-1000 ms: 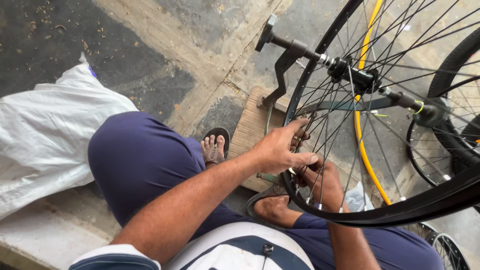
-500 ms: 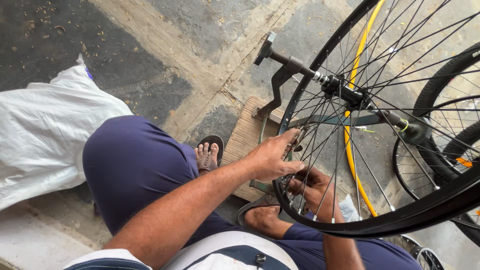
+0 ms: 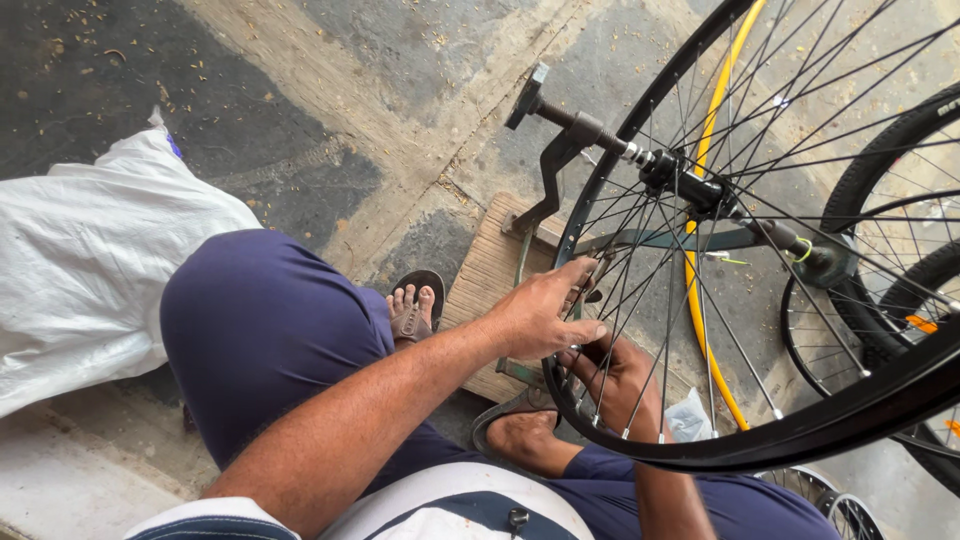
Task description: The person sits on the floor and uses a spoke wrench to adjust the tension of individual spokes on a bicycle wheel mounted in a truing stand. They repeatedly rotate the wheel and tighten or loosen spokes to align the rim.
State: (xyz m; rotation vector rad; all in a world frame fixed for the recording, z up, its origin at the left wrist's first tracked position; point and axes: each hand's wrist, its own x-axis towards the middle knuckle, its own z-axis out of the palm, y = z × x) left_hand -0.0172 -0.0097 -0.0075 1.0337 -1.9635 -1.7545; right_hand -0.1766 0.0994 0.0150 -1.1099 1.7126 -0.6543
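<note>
Fingers of the left hand (image 3: 545, 310) curl onto the near wheel rim (image 3: 800, 430); right hand (image 3: 620, 375) pinches a spoke (image 3: 668, 330).

My left hand (image 3: 545, 310) rests on the wheel rim (image 3: 600, 180); my right hand (image 3: 620, 380) is hemmed in behind crowded spokes (image 3: 670, 320). The stand's bracket (image 3: 550, 170) blocks above. Open floor (image 3: 380, 130) lies leftward, past the white bag (image 3: 90, 260).
</note>
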